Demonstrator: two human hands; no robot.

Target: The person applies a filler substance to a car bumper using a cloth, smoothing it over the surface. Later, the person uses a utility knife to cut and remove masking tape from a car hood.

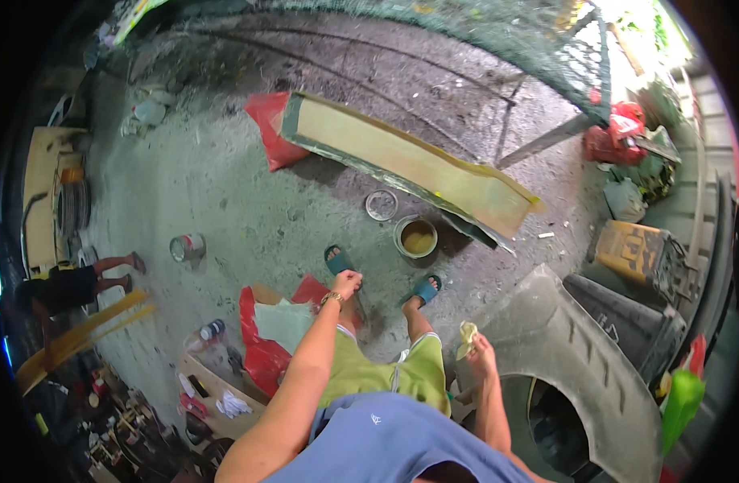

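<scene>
My left hand point(347, 283), with a watch on its wrist, is closed in front of me above my left foot. A small pale bit shows at its fingertips, too small to name. Out to my right, my right hand point(482, 354) grips a crumpled, pale yellow cloth point(466, 340) that sticks up past the fingers. Beyond my feet stands an open can point(416, 238) with yellow-brown liquid in it. Beside it lies a round metal lid or ring point(381, 205). Behind both, a long, pale yellow, trough-shaped panel point(402, 153) rests at a slant.
A red bag point(274, 133) sits by the panel's left end. A tin point(187, 247) stands at left, beyond red-and-white sheeting point(285, 326). A grey fender-shaped panel point(583, 322) and a yellow-topped box point(637, 249) are at right. At far left, a co-worker point(59, 294) bends over.
</scene>
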